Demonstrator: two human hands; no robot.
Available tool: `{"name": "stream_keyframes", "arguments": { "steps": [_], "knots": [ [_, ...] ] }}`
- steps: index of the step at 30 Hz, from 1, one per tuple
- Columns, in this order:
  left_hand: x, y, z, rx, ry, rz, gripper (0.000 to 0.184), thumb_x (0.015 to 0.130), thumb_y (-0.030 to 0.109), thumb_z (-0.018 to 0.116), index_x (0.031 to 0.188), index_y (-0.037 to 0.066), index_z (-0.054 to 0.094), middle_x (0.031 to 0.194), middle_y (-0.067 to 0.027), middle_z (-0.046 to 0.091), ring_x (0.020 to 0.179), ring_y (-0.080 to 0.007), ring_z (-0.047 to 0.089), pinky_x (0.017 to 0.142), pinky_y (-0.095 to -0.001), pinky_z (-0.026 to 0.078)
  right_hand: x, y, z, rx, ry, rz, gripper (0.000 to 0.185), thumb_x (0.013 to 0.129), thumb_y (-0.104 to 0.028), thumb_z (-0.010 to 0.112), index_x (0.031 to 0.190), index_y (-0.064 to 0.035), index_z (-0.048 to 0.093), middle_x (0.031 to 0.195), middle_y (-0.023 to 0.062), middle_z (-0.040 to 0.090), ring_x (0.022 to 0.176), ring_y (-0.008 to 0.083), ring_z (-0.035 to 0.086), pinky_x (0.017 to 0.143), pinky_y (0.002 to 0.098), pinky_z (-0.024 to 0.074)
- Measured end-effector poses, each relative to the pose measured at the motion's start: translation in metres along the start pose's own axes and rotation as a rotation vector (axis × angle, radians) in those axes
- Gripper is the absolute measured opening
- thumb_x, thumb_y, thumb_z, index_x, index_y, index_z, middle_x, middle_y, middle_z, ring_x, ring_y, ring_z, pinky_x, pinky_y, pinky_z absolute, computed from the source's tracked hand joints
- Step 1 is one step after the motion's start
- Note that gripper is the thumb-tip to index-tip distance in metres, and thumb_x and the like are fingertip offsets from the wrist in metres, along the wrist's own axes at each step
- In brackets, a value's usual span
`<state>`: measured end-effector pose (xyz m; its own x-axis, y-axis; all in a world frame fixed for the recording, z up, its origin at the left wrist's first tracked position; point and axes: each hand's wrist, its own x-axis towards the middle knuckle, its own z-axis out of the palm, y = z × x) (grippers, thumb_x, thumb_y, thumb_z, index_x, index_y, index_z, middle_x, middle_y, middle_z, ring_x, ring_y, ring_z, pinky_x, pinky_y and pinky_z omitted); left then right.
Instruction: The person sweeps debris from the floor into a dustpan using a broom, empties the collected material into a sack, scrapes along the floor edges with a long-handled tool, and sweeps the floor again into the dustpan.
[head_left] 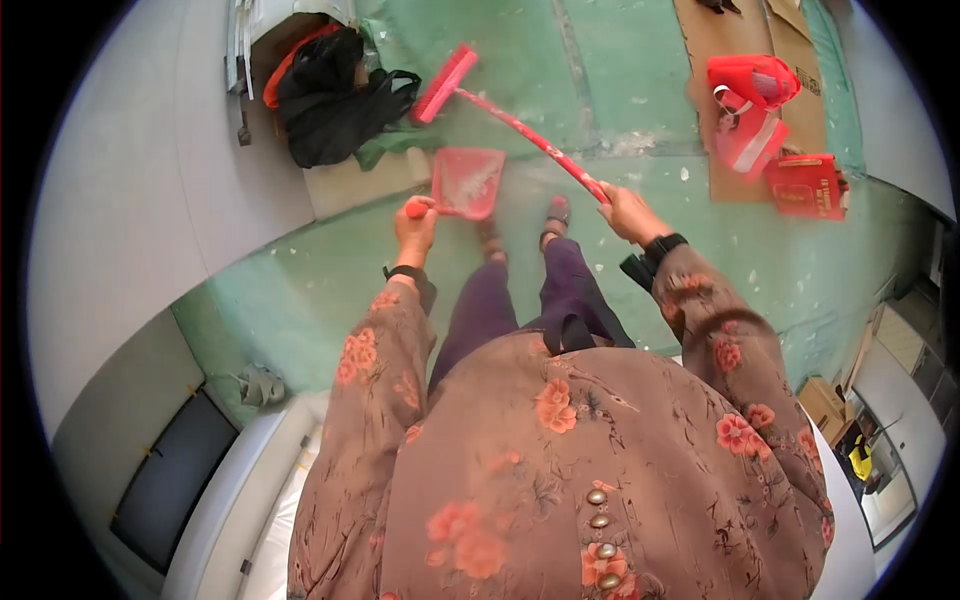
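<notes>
My left hand (pixel 415 226) is closed around the handle of a pink dustpan (pixel 468 180). Pale dust and bits lie in its pan, which is down near the floor in front of my feet. My right hand (pixel 632 214) grips the red patterned handle of a broom (pixel 530 135). The broom's pink bristled head (pixel 445 84) is at the far end, beyond the dustpan and close to a black bag (pixel 345 105). Whether the bristles touch the floor I cannot tell.
Green sheeting (pixel 520 40) with white specks and debris covers the floor. At the right, red bags (pixel 748 130) and a red box (pixel 808 187) rest on flattened cardboard (pixel 725 185). A pale wall panel (pixel 130 150) stands at the left, and a cardboard box (pixel 825 405) sits at the lower right.
</notes>
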<state>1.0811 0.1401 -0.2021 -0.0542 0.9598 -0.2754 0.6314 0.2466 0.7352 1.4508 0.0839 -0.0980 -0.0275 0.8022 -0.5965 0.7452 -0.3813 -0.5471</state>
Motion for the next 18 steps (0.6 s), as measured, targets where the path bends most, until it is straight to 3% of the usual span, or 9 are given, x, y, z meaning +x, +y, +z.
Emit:
{"name": "stream_keyframes", "arguments": {
  "steps": [1, 3, 6, 7, 12, 14, 18],
  "knots": [
    [-0.005, -0.007, -0.003, 0.001, -0.006, -0.008, 0.013, 0.064, 0.014, 0.058, 0.076, 0.013, 0.064, 0.071, -0.0085, 0.063, 0.067, -0.0229, 0.061, 0.063, -0.0319, 0.046, 0.005, 0.001, 0.012, 0.001, -0.007, 0.007, 0.023, 0.080, -0.014, 0.054, 0.099, -0.0018, 0.051, 0.083, 0.0238, 0.058, 0.083, 0.0423, 0.054, 0.069, 0.0484, 0.0421],
    [-0.005, -0.017, -0.003, 0.021, -0.017, -0.015, 0.013, 0.064, 0.014, 0.059, 0.076, 0.013, 0.064, 0.071, -0.0088, 0.063, 0.067, -0.0230, 0.061, 0.062, -0.0321, 0.047, 0.013, 0.008, 0.033, -0.132, 0.047, -0.101, 0.036, 0.082, -0.015, 0.053, 0.116, -0.0041, 0.046, 0.081, 0.0217, 0.059, 0.076, 0.0375, 0.058, 0.065, 0.0438, 0.0457],
    [-0.010, -0.012, -0.012, 0.024, -0.063, -0.070, 0.013, 0.064, 0.013, 0.059, 0.076, 0.013, 0.063, 0.072, -0.0083, 0.063, 0.069, -0.0230, 0.061, 0.064, -0.0321, 0.047, -0.018, 0.022, 0.040, -0.169, 0.149, -0.059, 0.029, 0.080, -0.014, 0.054, 0.107, -0.0052, 0.048, 0.089, 0.0219, 0.059, 0.087, 0.0408, 0.054, 0.072, 0.0487, 0.0425],
    [-0.010, -0.011, -0.014, 0.020, -0.063, -0.066, 0.013, 0.064, 0.013, 0.059, 0.076, 0.013, 0.063, 0.072, -0.0083, 0.063, 0.069, -0.0230, 0.061, 0.064, -0.0321, 0.047, -0.036, 0.026, 0.035, -0.194, 0.126, 0.008, 0.035, 0.080, -0.014, 0.054, 0.113, -0.0072, 0.046, 0.092, 0.0217, 0.059, 0.088, 0.0404, 0.054, 0.073, 0.0484, 0.0427],
    [-0.014, -0.009, -0.023, 0.006, -0.075, 0.006, 0.013, 0.065, 0.013, 0.058, 0.077, 0.014, 0.063, 0.074, -0.0071, 0.063, 0.071, -0.0239, 0.061, 0.065, -0.0326, 0.046, -0.119, 0.032, 0.016, -0.150, 0.144, 0.043, 0.039, 0.079, -0.013, 0.054, 0.117, -0.0061, 0.047, 0.088, 0.0228, 0.059, 0.087, 0.0402, 0.055, 0.072, 0.0461, 0.0440],
    [-0.013, -0.008, -0.027, 0.018, -0.089, 0.015, 0.013, 0.065, 0.013, 0.058, 0.077, 0.015, 0.063, 0.073, -0.0072, 0.063, 0.071, -0.0244, 0.061, 0.065, -0.0328, 0.046, -0.143, 0.012, 0.008, 0.041, 0.037, 0.358, 0.039, 0.079, -0.013, 0.054, 0.117, -0.0069, 0.049, 0.082, 0.0211, 0.059, 0.080, 0.0370, 0.058, 0.071, 0.0433, 0.0450],
    [-0.009, -0.010, -0.027, 0.011, -0.123, 0.037, 0.012, 0.066, 0.014, 0.057, 0.076, 0.016, 0.063, 0.073, -0.0073, 0.063, 0.071, -0.0253, 0.060, 0.064, -0.0334, 0.046, -0.151, 0.007, 0.036, 0.181, 0.105, 0.418, 0.039, 0.080, -0.013, 0.053, 0.119, -0.0100, 0.051, 0.071, 0.0162, 0.058, 0.062, 0.0288, 0.058, 0.058, 0.0395, 0.0469]
  ]
}}
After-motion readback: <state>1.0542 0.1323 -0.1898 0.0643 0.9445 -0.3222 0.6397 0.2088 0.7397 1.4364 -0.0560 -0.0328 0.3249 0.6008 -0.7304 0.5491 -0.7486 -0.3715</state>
